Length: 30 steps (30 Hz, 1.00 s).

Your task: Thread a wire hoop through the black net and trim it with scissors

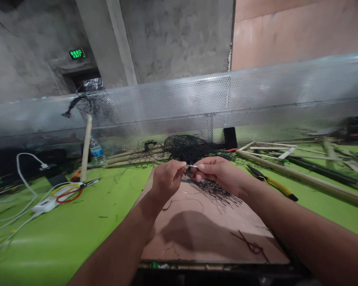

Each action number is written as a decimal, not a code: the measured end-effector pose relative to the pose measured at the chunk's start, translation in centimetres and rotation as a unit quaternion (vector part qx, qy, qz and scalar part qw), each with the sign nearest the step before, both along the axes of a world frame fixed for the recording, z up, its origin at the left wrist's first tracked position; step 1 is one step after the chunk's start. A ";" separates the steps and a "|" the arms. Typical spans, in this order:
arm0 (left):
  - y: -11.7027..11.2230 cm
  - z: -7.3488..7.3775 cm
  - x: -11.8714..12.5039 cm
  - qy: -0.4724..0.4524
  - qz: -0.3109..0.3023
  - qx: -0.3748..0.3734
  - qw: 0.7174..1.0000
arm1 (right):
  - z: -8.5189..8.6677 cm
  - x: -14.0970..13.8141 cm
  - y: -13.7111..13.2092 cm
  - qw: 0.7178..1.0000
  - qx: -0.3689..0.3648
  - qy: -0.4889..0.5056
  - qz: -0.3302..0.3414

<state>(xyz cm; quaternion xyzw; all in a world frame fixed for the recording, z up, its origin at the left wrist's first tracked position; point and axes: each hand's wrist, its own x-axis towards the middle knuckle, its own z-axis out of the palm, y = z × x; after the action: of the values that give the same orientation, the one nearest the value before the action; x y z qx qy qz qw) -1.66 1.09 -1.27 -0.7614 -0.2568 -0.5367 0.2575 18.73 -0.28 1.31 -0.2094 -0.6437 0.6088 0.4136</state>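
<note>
Left hand (167, 178) and right hand (217, 172), 2 in all, with fingers pinched narrowly from either side on 1 short metal pin (191, 166), held just above black netting (191, 149). The netting lay as 1 meshed heap, with loose strands trailing across a pink board (155, 250); how much work remained could not be told. Nearby: 1 pair of yellow-handled snips (271, 182), 1 water bottle (97, 151), 3 bamboo canes (137, 157).
</note>
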 end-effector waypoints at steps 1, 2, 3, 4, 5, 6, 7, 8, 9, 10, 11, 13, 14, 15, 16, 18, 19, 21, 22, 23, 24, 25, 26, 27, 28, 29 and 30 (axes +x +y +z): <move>0.0 0.1 0.0 -0.003 0.003 -0.001 1.000 | 0.0 0.0 0.0 1.000 -0.004 0.005 -0.002; 0.0 0.1 0.0 -0.006 0.004 0.000 1.000 | 0.0 -0.1 -0.1 1.000 -0.011 0.010 0.001; 0.0 0.1 0.0 -0.008 0.004 0.003 1.000 | 0.1 -0.1 -0.1 1.000 -0.019 0.014 0.006; 0.0 0.1 0.0 -0.010 0.001 0.006 1.000 | 0.1 0.0 -0.1 0.999 -0.028 0.014 0.013; 0.0 0.1 0.0 -0.007 -0.004 0.011 1.000 | 0.1 0.0 -0.2 0.999 -0.036 0.010 0.021; 0.0 0.1 0.0 -0.001 -0.009 0.016 1.000 | 0.1 0.1 -0.2 0.999 -0.044 0.002 0.030; 0.0 0.0 0.0 0.008 -0.014 0.021 1.000 | 0.1 0.1 -0.2 0.998 -0.051 -0.010 0.039; 0.0 0.0 0.0 0.018 -0.019 0.026 0.999 | 0.1 0.2 -0.2 0.997 -0.057 -0.020 0.048; 0.1 -0.1 0.0 0.027 -0.023 0.030 0.999 | 0.1 0.2 -0.2 0.996 -0.062 -0.028 0.056; 0.1 -0.2 0.0 0.035 -0.027 0.034 0.998 | 0.0 0.3 -0.1 0.995 -0.066 -0.030 0.063; 0.2 -0.3 0.0 0.040 -0.031 0.036 0.998 | 0.0 0.3 -0.1 0.995 -0.069 -0.027 0.066; 0.3 -0.4 0.0 0.043 -0.037 0.039 0.998 | -0.1 0.1 0.0 0.996 -0.068 -0.005 0.056; 0.3 -0.4 0.0 0.044 -0.039 0.041 0.997 | -0.1 0.1 0.0 0.997 -0.065 0.008 0.043; 0.3 -0.3 0.1 0.045 -0.041 0.042 0.997 | -0.1 0.0 0.0 0.998 -0.061 0.021 0.030; 0.3 -0.3 0.1 0.046 -0.041 0.043 0.997 | 0.0 -0.1 0.0 0.998 -0.056 0.030 0.017; 0.1 -0.1 0.2 0.045 -0.041 0.040 0.997 | 0.1 -0.3 -0.1 0.998 -0.048 0.042 -0.003; 0.0 -0.1 0.3 0.043 -0.039 0.038 0.998 | 0.1 -0.3 -0.2 0.998 -0.046 0.042 -0.010; -0.1 0.1 0.4 0.038 -0.034 0.034 0.998 | 0.2 -0.4 -0.3 0.998 -0.043 0.041 -0.023; -0.2 0.2 0.4 0.036 -0.034 0.034 0.998 | 0.3 -0.4 -0.3 0.998 -0.040 0.040 -0.031; -0.3 0.2 0.4 0.035 -0.034 0.032 0.998 | 0.3 -0.5 -0.3 0.998 -0.034 0.038 -0.037; -0.3 0.2 0.4 0.034 -0.033 0.031 0.998 | 0.3 -0.5 -0.4 0.998 -0.025 0.034 -0.043; -0.3 0.2 0.5 0.032 -0.032 0.031 0.999 | 0.3 -0.5 -0.3 0.998 -0.012 0.028 -0.052; -0.3 0.2 0.4 0.030 -0.031 0.029 0.999 | 0.2 -0.5 -0.3 0.998 0.008 0.020 -0.064; -0.2 0.2 0.4 0.028 -0.029 0.028 0.999 | 0.2 -0.6 -0.3 0.996 0.035 0.010 -0.078; -0.2 0.1 0.4 0.027 -0.029 0.026 0.999 | 0.1 -0.6 -0.3 0.993 0.069 -0.004 -0.098; -0.2 0.1 0.5 0.026 -0.031 0.024 0.999 | 0.1 -0.6 -0.3 0.986 0.112 -0.023 -0.123; -0.1 0.0 0.5 0.023 -0.034 0.021 0.999 | 0.0 -0.6 -0.3 0.973 0.165 -0.047 -0.155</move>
<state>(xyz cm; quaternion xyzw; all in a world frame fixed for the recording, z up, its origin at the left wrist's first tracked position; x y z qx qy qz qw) -1.17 0.97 -1.25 -0.7763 -0.2137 -0.5327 0.2607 18.11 -0.58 1.33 -0.2640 -0.7137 0.4125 0.5007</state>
